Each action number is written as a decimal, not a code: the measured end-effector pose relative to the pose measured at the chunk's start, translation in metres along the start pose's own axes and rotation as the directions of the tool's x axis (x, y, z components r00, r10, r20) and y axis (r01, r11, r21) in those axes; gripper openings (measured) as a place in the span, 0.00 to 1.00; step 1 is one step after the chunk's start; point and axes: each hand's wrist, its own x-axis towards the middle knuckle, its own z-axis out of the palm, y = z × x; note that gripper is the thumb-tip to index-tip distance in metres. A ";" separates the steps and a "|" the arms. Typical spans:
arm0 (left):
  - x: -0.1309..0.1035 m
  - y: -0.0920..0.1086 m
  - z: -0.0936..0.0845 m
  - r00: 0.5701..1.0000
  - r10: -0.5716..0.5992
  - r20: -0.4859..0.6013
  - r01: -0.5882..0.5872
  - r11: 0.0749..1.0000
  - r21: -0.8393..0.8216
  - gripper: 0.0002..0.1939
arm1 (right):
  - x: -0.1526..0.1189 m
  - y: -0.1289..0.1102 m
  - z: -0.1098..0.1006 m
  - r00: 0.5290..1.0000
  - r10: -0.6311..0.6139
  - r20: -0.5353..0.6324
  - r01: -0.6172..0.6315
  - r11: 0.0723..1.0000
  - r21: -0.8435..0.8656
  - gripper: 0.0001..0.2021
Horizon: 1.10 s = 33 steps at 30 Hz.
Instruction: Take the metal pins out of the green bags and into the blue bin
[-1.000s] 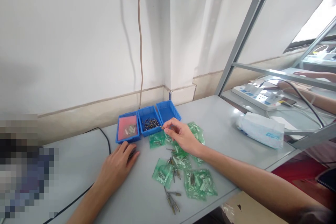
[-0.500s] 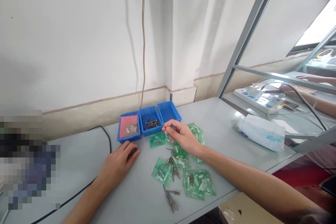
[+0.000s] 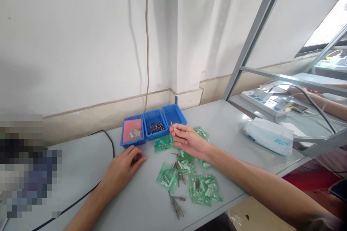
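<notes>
My right hand (image 3: 187,139) pinches a small thin metal piece (image 3: 171,124) between thumb and fingertips, near the front of the right blue tray (image 3: 174,114). On the table in front of the left blue tray (image 3: 132,131), my left hand (image 3: 127,160) rests with curled fingers around something dark that I cannot make out. The middle blue tray (image 3: 155,137) holds many small metal pieces (image 3: 156,127). Green plastic bags (image 3: 205,189) with parts inside lie below and beside my right hand. Loose metal pins (image 3: 176,205) are on the table near them.
A black cable (image 3: 81,199) crosses the table at the left. To the right are a white and blue packet (image 3: 268,135), a metal frame (image 3: 255,32), a power strip (image 3: 262,104) and another person's arm (image 3: 322,101). The wall (image 3: 89,43) stands behind the trays.
The metal piece in my right hand has turned from slanted to nearly upright, and the hand's lower fingers have spread slightly. My left hand has hardly moved.
</notes>
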 end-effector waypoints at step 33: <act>-0.002 0.000 -0.004 0.999 -0.038 0.020 0.040 0.996 -0.083 0.16 | -0.002 0.001 0.004 0.991 -0.126 -0.038 0.107 0.938 -0.331 0.17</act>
